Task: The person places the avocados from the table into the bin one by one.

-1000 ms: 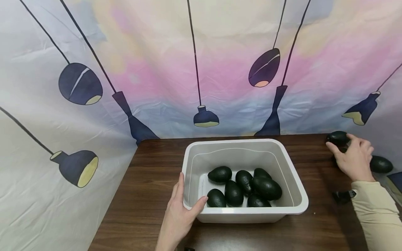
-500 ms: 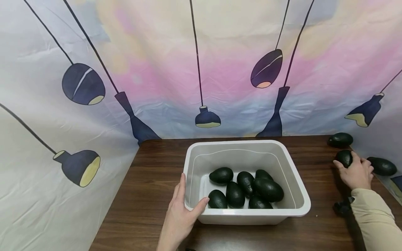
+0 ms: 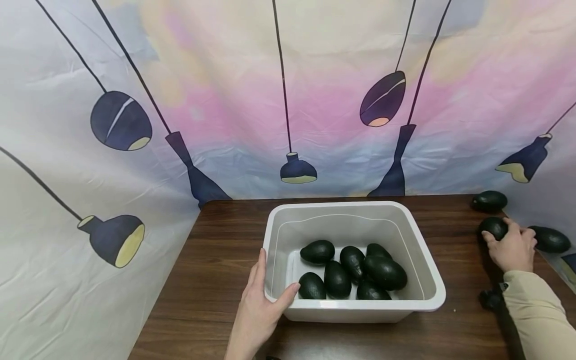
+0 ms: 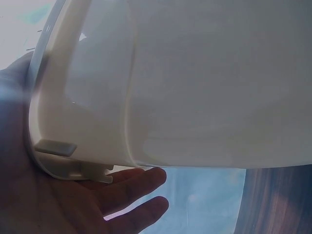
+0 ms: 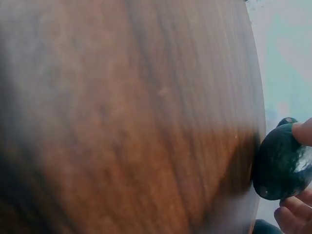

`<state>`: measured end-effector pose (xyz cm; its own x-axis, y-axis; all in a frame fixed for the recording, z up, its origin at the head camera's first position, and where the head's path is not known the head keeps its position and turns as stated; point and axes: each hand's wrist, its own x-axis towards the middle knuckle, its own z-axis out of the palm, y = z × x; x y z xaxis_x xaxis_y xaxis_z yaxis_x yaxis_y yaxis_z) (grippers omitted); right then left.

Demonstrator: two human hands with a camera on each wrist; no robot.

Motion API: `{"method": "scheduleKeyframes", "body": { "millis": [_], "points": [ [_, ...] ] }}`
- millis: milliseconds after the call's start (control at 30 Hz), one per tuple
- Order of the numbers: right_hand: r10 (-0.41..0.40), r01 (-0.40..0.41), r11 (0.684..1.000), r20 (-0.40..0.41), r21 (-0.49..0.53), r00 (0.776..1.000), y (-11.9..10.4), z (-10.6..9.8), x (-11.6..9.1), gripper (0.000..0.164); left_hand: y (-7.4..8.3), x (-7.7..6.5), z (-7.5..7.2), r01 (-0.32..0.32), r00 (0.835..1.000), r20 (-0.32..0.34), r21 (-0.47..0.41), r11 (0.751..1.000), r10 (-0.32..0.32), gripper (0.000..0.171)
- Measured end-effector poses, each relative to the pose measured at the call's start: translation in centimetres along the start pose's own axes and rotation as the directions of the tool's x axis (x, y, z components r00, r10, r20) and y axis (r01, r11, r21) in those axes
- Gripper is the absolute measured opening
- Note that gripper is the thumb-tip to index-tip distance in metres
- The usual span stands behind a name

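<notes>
A light grey plastic bin [image 3: 350,305] stands on the table with several dark green avocados lying in it, one avocado [image 3: 384,272] on top of others. My left hand [image 3: 258,307] rests against its near left corner. The thumb lies over the front rim and the fingers, nearly straight, reach along the left side; the left wrist view shows fingertips [image 4: 157,178] beside the outer wall. At the table's right side my right hand [image 3: 513,247] grips an avocado [image 3: 492,227] between thumb and fingers. The right wrist view shows this avocado [image 5: 280,165] close up.
One loose avocado [image 3: 489,201] lies at the table's back right corner, and another avocado [image 3: 550,239] sits just right of my right hand. The wooden table [image 3: 216,255] ends at a printed cloth backdrop [image 3: 234,100] behind and to the right.
My right hand has left the avocado in the back corner, come nearer, and taken hold of the one in front of it. The left hand stays at the bin.
</notes>
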<state>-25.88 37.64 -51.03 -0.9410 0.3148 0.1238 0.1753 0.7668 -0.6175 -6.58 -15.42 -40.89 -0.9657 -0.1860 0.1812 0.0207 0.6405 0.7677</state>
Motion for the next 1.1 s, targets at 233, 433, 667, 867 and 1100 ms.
{"method": "scheduleKeyframes", "body": {
  "millis": [233, 433, 667, 867, 1100],
  "points": [
    [0.020, -0.022, 0.997, 0.016, 0.070, 1.000, 0.7, -0.1, -0.7, 0.075, 0.0, 0.0, 0.1, 0.000, 1.000, 0.000, 0.001, 1.000, 0.000, 0.098],
    [0.022, -0.013, 0.991, -0.069, 0.132, 0.997, -0.4, -0.9, -1.3, 0.071, -0.1, -0.1, 0.0, -0.003, 1.000, 0.001, 0.012, 1.000, 0.003, 0.098],
    [-0.041, 0.074, 0.990, -0.250, 0.122, 0.967, -4.1, -2.2, -1.7, 0.063, 0.0, 0.0, -0.1, -0.001, 1.000, 0.001, 0.017, 1.000, 0.001, 0.098],
    [-0.238, 0.306, 0.945, -0.395, 0.117, 0.887, -7.4, -3.6, -2.7, 0.061, 0.1, 0.1, -0.1, 0.008, 1.000, 0.011, 0.014, 1.000, -0.008, 0.098],
    [-0.452, 0.568, 0.818, -0.515, 0.085, 0.728, -10.7, -5.3, -3.6, 0.058, 0.1, 0.1, -0.1, 0.004, 1.000, 0.013, 0.010, 1.000, -0.004, 0.100]
  ]
}}
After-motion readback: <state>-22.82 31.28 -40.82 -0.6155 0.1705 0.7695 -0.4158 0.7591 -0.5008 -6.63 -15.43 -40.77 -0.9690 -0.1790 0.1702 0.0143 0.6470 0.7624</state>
